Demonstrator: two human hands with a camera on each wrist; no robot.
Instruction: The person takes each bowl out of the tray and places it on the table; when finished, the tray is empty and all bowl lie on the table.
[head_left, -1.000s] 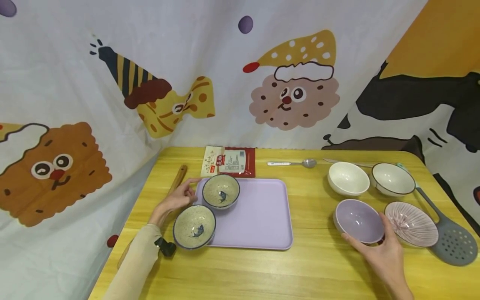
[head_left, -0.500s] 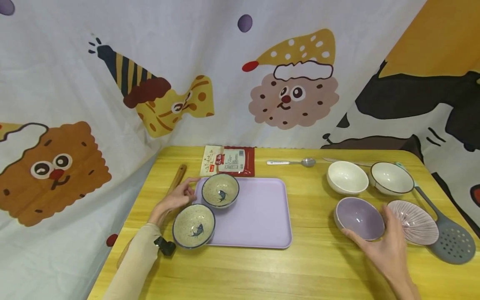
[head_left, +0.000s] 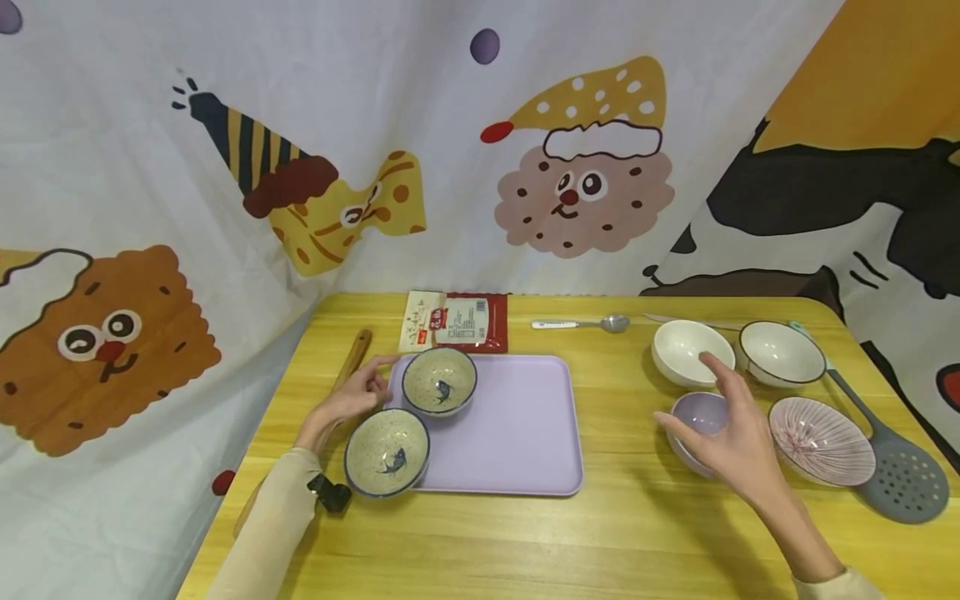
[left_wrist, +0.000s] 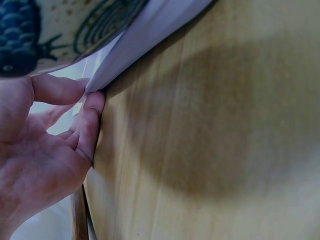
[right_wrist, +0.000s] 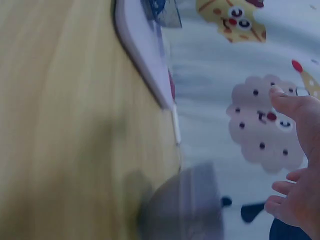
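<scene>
My left hand pinches the left edge of the lilac tray between thumb and fingers, as the left wrist view shows close up. Two speckled bowls with blue rims and a blue fish inside are at the tray's left side: the far bowl is on the tray, the near bowl overlaps its left edge. Over the purple bowl my right hand is raised, thumb and fingers spread, holding nothing. It hides part of that bowl in the head view; in the right wrist view they are apart.
Beyond the purple bowl stand a white bowl and a dark-rimmed bowl. A striped bowl and grey slotted turner lie to the right. A spoon, knife and red packet are at the back; a wooden handle is left.
My right hand has let go of the purple bowl and lifted up off it, its fingers spread. The bowl stays on the table. My left hand keeps its place at the tray.
</scene>
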